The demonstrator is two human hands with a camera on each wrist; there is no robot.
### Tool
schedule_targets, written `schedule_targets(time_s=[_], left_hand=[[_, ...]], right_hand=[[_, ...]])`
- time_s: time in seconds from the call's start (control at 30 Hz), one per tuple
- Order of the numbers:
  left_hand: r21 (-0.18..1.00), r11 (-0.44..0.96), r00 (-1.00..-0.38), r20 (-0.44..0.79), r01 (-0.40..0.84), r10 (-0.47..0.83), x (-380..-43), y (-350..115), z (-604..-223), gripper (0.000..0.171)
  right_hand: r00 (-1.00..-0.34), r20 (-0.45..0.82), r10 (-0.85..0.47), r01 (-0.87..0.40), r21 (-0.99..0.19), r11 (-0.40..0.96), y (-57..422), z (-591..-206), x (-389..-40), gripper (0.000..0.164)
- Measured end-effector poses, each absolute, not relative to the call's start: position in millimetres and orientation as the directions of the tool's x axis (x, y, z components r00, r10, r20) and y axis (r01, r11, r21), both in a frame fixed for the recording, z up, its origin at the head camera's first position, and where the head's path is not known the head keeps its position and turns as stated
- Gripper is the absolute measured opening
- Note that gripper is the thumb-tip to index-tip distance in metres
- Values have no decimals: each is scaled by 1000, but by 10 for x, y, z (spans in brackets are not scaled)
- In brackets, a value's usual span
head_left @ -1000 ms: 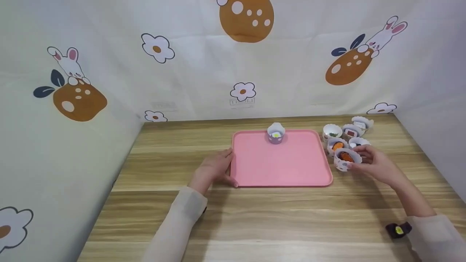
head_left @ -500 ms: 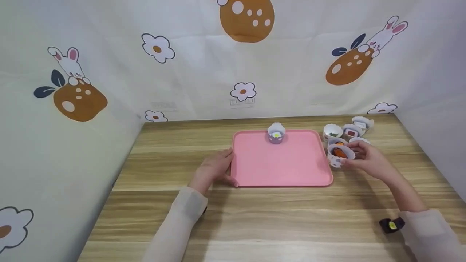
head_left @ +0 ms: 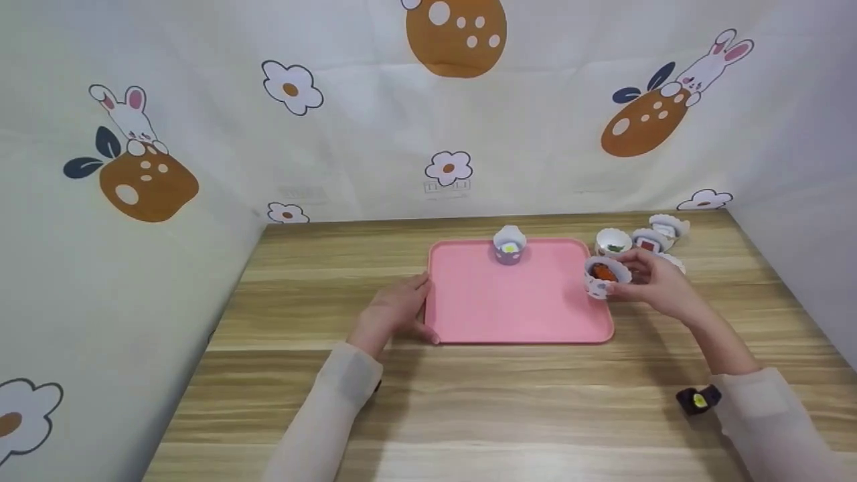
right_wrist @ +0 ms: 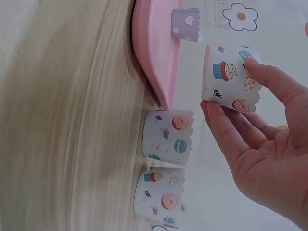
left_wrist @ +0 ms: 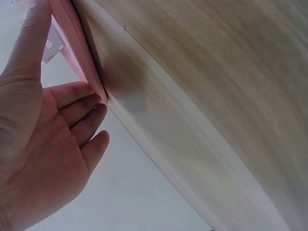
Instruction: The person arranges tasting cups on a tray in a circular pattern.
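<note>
Right hand pinches paper cup, now shifted left over right rim of pink tray, not yet set down. Left hand, fingers loose, touches tray's left edge.

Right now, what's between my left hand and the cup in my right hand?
In the head view, only the bare surface of the pink tray: your left hand touches its left edge, and the cup appears over its right.
</note>
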State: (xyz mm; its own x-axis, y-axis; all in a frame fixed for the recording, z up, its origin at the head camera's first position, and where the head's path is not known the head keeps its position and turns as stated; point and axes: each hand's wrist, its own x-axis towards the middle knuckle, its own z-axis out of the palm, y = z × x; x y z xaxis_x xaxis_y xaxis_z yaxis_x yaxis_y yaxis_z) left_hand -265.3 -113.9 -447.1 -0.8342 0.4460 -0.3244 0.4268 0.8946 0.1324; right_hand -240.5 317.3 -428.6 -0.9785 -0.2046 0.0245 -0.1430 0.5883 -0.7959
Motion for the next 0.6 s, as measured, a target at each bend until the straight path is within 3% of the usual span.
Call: schedule_targets(time_s=[0.6], left_hand=[[167,886,-834,-299,433,463,-2632,-1153,-4462,115]], right_hand=[[-976,13,-219,-149,-774,616,2859,-4291,-2676,57]])
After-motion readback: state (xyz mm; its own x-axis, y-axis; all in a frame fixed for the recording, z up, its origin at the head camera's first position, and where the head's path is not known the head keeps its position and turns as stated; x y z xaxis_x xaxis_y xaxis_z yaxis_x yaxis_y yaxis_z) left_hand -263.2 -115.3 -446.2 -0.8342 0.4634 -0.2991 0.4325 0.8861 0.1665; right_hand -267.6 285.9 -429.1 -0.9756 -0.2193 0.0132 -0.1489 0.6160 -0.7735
